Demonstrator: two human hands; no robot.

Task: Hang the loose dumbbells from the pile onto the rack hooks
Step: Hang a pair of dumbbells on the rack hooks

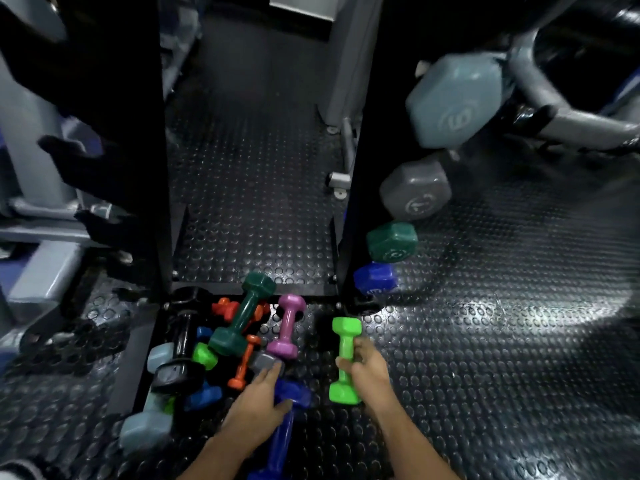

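Studded black rubber floor (485, 341) under a black rack (152, 168), loose dumbbells piled at its foot.
Right hand (367, 365) clasped the bright green dumbbell (344, 360) beside the pile (239, 341); left hand (259, 400) gripped a blue dumbbell (284, 431) at the pile's near edge.

Embossed "6" inside a ring on end face of light blue dumbbell (453, 98), top of right-hand column on rack (360, 168). Ringed digit on grey dumbbell (415, 192) below it, looks like "7" or "1", too blurred to settle. Ringed marks also on dark green dumbbell (391, 242) and blue dumbbell (375, 278) further down, unreadable. Round white-ish face on black dumbbell (173, 374) in floor pile, some print on it, illegible. Nothing readable anywhere else
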